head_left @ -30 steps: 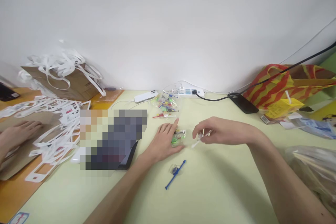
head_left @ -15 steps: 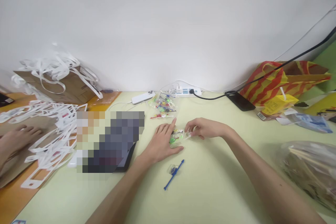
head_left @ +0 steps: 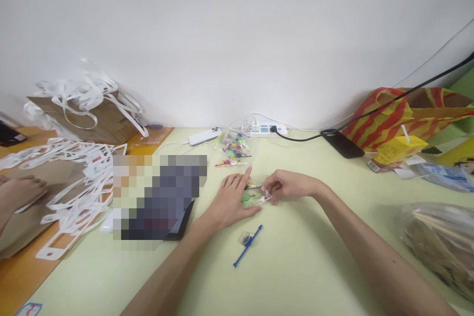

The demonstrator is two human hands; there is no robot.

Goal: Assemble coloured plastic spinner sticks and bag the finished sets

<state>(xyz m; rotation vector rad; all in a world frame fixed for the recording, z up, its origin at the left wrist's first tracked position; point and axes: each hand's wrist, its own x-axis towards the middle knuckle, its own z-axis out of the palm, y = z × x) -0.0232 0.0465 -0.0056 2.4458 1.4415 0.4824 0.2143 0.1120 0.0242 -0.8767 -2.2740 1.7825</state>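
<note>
My left hand [head_left: 233, 200] lies flat with its fingers stretched out, against the left side of a small clear plastic bag [head_left: 255, 196]. Small green and dark parts show through the film. From the right, my right hand [head_left: 287, 185] pinches the end of this bag between thumb and fingers. Nearer to me, a blue stick with pointed ends [head_left: 242, 254] lies slanted on the table, next to a small clear piece with a dark centre [head_left: 245, 238]. Just beyond my left fingertips sits another clear bag of colourful small parts [head_left: 233, 148].
A partly blurred tablet [head_left: 181, 227] lies left, near tangled white straps [head_left: 79, 197] and another person's hand [head_left: 24, 192]. A white phone [head_left: 205, 136] and power strip [head_left: 264, 130] are along the wall. Right are a dark phone [head_left: 342, 144], yellow drink carton [head_left: 402, 150] and plastic-wrapped bundle [head_left: 440, 242].
My right hand has closed in on the bag's right end, and more of the bag's film is spread between my hands. My left hand stays flat. The view has shifted slightly.
</note>
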